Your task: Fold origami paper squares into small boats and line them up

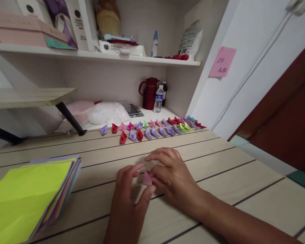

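Observation:
A small pink folded paper [147, 178], triangular from this side, is held just over the wooden table [96, 200]. The thumb and index finger of my right hand [176, 174] pinch it at its right edge, and those fingertips hide part of it. To its left is my left hand [129, 200], with thumb and fingers apart around the paper. The left thumb tip comes close to its lower corner; whether they touch I cannot tell. Beyond my hands stand several folded paper boats in two rows, among them a red boat [123, 137] and a purple boat [133, 136].
At the left lies a stack of coloured paper [33, 196], yellow on top. Behind the boats are a plastic bag [108, 113], a dark red jug [149, 93] and a water bottle [158, 99]. A small raised stand [33, 96] juts in at the left, below a loaded shelf [132, 60].

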Tool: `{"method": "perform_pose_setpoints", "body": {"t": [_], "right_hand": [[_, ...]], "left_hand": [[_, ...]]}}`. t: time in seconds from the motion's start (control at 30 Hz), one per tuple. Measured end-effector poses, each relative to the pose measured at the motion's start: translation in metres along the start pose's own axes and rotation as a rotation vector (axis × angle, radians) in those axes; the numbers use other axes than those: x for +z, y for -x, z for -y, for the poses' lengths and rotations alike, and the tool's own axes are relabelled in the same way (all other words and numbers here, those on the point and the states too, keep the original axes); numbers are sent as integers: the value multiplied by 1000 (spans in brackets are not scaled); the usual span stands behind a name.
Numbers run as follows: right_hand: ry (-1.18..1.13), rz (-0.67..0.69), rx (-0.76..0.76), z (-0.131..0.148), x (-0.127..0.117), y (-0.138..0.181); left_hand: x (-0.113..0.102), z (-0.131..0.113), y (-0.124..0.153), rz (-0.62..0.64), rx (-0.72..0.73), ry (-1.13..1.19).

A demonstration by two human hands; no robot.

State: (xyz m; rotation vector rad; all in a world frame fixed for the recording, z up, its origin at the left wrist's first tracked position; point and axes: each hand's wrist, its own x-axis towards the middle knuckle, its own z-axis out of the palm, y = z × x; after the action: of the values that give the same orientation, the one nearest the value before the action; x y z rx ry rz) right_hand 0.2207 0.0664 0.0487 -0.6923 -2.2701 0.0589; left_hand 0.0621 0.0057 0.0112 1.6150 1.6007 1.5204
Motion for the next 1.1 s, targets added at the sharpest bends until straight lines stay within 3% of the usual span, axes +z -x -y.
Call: {"method": "perform_pose_setpoints", "body": {"t": [0.13, 0.27, 0.33, 0.4, 0.53, 0.73, 0.83, 1.0, 1.1], "right_hand": [[10, -91, -98, -2, 1, 1], [73, -166, -210, 1, -1, 3], [117, -214, -274, 4, -3, 2], [153, -233, -320, 7, -5, 1], [105, -146, -317, 9, -3, 0], [49, -57, -271, 9, 1, 0], [49, -31, -306, 11, 3, 0], [45, -29, -418, 17, 7, -1], [55, -15, -415, 17, 8, -2]], "left_hand": [[7, 3, 4, -77, 195, -125], [6, 0, 6, -216, 242, -74], [4, -5, 6, -228, 151, 101], [4, -11, 6, -220, -43, 295], [4, -17, 3, -111, -352, 508], [1, -3, -1, 37, -479, 537], [3, 4, -3, 72, -531, 603], [0, 9, -8, 55, -604, 501], [-8, 6, -10, 135, -626, 517]]}}
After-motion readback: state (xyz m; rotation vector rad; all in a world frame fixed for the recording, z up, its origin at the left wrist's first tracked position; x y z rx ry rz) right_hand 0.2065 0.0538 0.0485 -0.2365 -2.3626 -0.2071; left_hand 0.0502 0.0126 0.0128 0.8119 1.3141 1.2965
